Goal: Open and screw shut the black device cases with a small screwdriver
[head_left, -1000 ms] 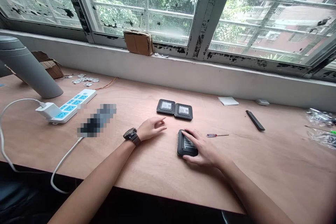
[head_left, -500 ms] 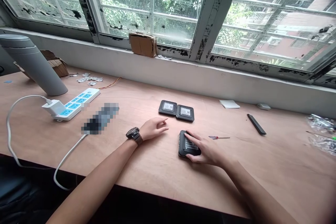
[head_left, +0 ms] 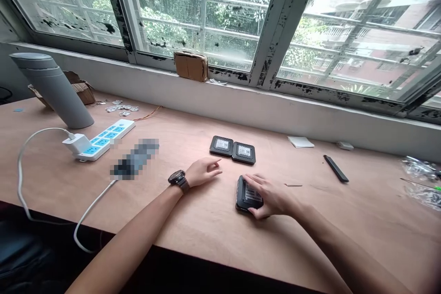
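Observation:
My right hand (head_left: 270,195) grips a black solid-state drive (head_left: 244,197) with a white label, thumb at its near edge and fingers over the far side. The drive lies on the table, its right part hidden under my hand; it looks thicker than one drive, but I cannot tell if several are stacked. My left hand (head_left: 203,172), a black watch on its wrist, rests on the table with loosely bent, parted fingers and nothing in them. Just beyond it lie two similar labelled drives, a left one (head_left: 221,145) and a right one (head_left: 244,152), side by side.
A thin screwdriver (head_left: 293,185) lies behind my right hand, its handle hidden. Further right are a black bar (head_left: 336,168), a white pad (head_left: 301,142) and plastic bags (head_left: 422,167). On the left stand a power strip (head_left: 108,140) with a plugged-in charger and a grey flask (head_left: 58,92).
The view has tilted slightly, shifting everything a little down. My right hand has closed in further over the drive, and the screwdriver's handle is now covered. My left hand stays in place.

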Available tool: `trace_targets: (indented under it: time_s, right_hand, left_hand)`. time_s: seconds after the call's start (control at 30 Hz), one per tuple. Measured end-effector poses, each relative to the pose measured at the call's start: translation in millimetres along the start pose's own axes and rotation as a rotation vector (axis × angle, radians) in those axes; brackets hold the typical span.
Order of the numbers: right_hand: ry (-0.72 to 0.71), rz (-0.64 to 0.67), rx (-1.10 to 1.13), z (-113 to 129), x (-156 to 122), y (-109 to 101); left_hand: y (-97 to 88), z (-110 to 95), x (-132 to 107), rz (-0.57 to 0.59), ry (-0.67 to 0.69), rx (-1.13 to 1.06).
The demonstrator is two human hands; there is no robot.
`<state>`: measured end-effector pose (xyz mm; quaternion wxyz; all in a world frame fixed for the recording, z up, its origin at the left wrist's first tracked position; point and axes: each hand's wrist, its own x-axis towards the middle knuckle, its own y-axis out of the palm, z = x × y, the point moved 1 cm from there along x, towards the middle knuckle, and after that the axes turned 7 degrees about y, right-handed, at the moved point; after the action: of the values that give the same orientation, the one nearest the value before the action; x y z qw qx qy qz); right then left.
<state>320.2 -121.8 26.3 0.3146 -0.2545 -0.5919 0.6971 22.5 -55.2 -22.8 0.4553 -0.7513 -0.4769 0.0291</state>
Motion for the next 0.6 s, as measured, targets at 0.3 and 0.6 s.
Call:
trace_targets:
  time_s: [0.3, 0.6]
  right_hand:
    - [0.001, -0.028, 0.011, 2.3, -1.8, -10.5]
    - [0.033, 0.024, 0.022, 3.8, -1.2, -0.9]
  left_hand:
    - [0.4, -1.0, 0.4, 0.004, 0.002, -0.008]
    - [-0.8, -2.3, 0.7, 0.010, 0.003, -0.008]
